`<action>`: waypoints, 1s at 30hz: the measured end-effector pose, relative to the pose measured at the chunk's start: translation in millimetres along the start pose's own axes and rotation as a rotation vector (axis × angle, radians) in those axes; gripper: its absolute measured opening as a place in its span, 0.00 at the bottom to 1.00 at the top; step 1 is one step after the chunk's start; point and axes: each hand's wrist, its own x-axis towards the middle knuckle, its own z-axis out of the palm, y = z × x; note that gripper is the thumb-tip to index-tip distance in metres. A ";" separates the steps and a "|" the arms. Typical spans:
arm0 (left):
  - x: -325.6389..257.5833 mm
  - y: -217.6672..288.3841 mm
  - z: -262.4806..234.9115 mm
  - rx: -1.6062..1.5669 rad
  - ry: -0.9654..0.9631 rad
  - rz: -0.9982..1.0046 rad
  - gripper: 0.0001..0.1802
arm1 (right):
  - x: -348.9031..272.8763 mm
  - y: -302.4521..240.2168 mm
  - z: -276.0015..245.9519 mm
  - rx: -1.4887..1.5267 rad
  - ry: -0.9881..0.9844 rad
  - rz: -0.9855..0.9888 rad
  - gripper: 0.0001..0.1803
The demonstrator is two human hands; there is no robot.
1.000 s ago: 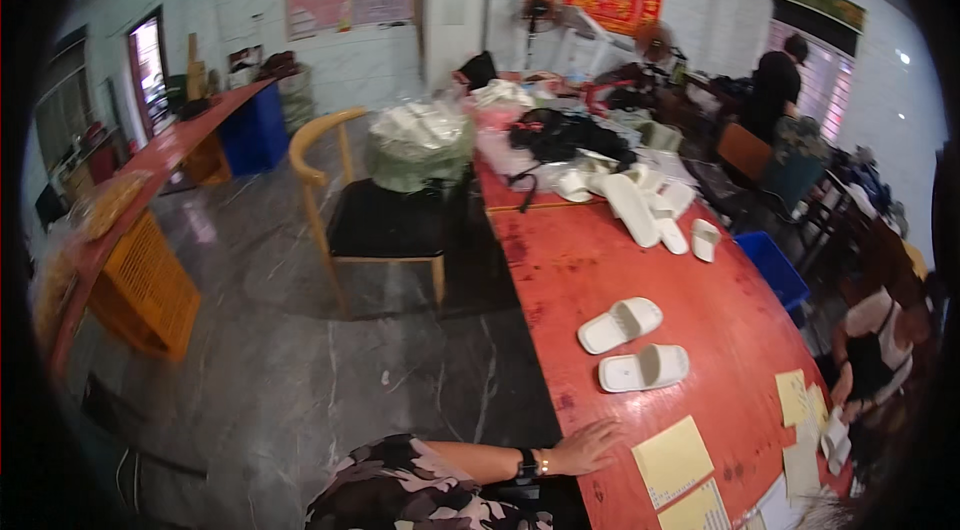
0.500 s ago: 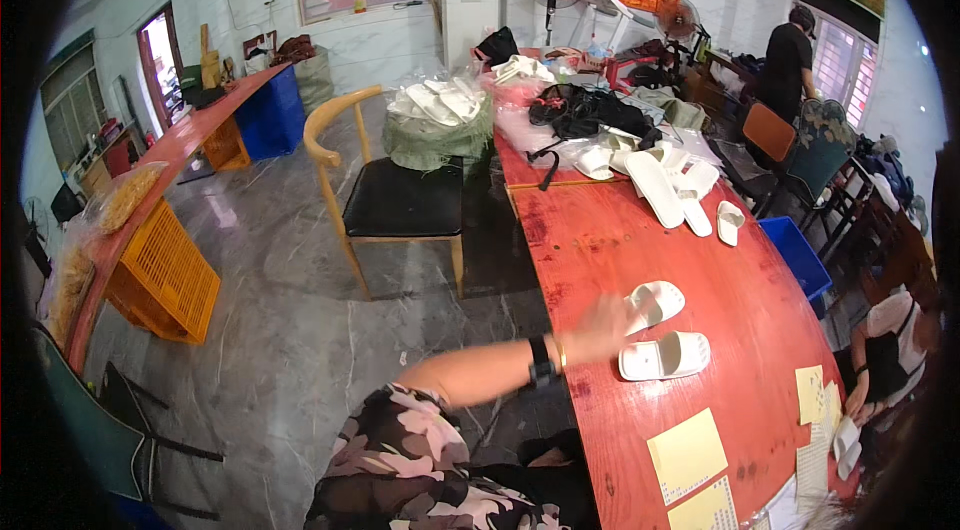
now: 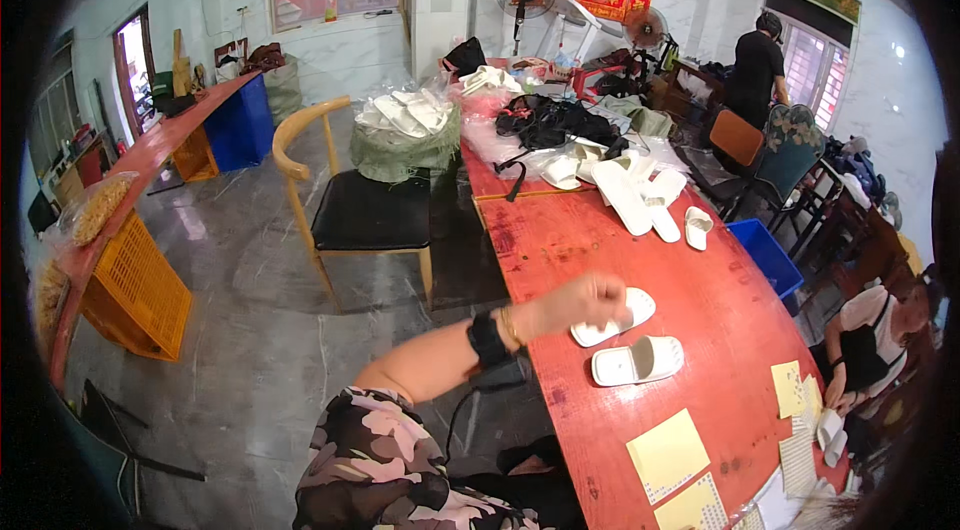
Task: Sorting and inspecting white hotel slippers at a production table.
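Observation:
My left hand (image 3: 572,308) is over the red table (image 3: 560,250), palm down, with a dark band and a bracelet at the wrist. Its fingers are bent together and slightly blurred; anything between them is too small to make out. Beneath and beside the fingers lies a white slide slipper (image 3: 642,306), partly covered by the hand. Its mate, a second white slipper (image 3: 612,367), rests nearer to me, apart from the hand. Yellow sticker sheets (image 3: 668,455) lie closer still on the tabletop. My right hand is out of view.
More white slippers (image 3: 625,195) and black straps (image 3: 560,120) are heaped on the far table. A wooden chair (image 3: 370,215) stands left, a blue bin (image 3: 765,255) beyond the right edge. Another person (image 3: 865,340) sits at right; one more (image 3: 757,70) stands far back.
My left hand has drawn back and lifted a little from the far slipper, its fingers curling in. The whole view has shifted slightly; both slippers stay on the table.

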 end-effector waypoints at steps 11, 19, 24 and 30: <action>-72.1 -217.6 100.6 1.026 -0.072 0.157 0.32 | 58.6 -43.2 -64.4 -0.122 -0.015 -0.211 0.29; -88.8 -222.1 114.3 1.211 -0.282 -0.010 0.38 | 111.8 -109.2 -218.4 0.122 -0.057 0.045 0.27; -97.4 -229.0 117.4 1.212 -0.262 -0.046 0.39 | 120.7 -119.7 -246.3 0.221 -0.173 0.085 0.27; -88.2 -235.8 119.5 1.271 -0.249 0.079 0.39 | 107.7 -111.1 -215.4 0.435 -0.363 0.378 0.33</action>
